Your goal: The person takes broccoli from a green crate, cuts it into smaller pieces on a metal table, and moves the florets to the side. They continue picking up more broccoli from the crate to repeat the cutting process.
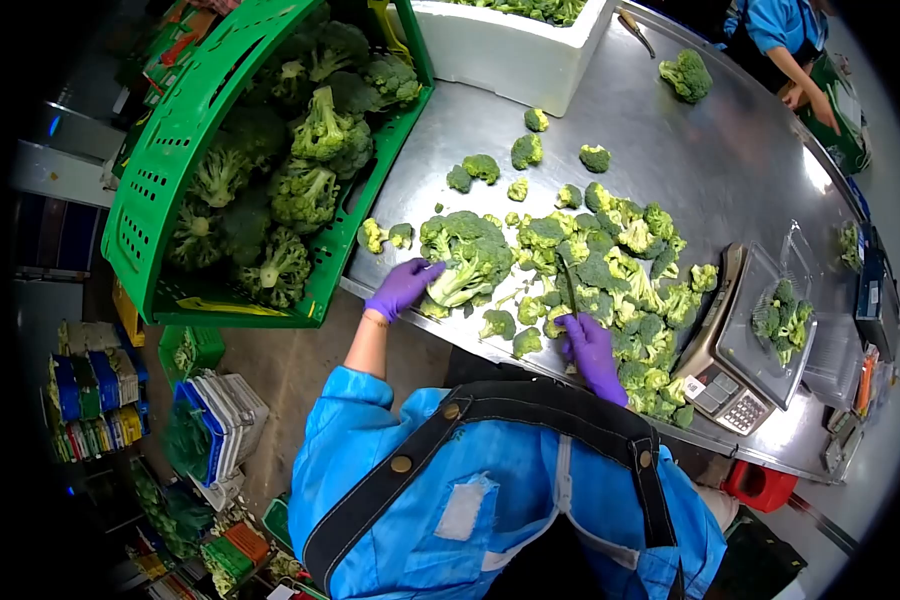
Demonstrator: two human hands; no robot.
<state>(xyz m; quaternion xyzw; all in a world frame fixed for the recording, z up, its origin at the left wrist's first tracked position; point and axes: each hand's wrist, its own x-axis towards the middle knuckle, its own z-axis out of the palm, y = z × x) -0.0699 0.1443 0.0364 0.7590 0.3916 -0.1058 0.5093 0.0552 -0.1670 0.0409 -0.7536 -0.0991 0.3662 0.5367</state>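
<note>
My left hand (pixel 402 288), in a purple glove, grips the left side of a large broccoli head (pixel 462 252) that lies on the metal table with its pale stems toward me. My right hand (pixel 592 352), gloved the same way, is closed around a knife (pixel 569 285). Its dark blade points away from me over the cut pieces; the handle is mostly hidden in my palm. A wide pile of broccoli florets (pixel 625 280) spreads right of the head and around the knife. Several loose florets (pixel 527 151) lie farther back.
A green crate (pixel 150 215) full of broccoli heads tilts at the left. Behind stands a white foam box (pixel 510 55). On the right, a scale (pixel 722 350) carries a clear tray with florets. Another knife (pixel 635 32) and a broccoli head (pixel 685 76) lie at the back, near another person's arm (pixel 802 80).
</note>
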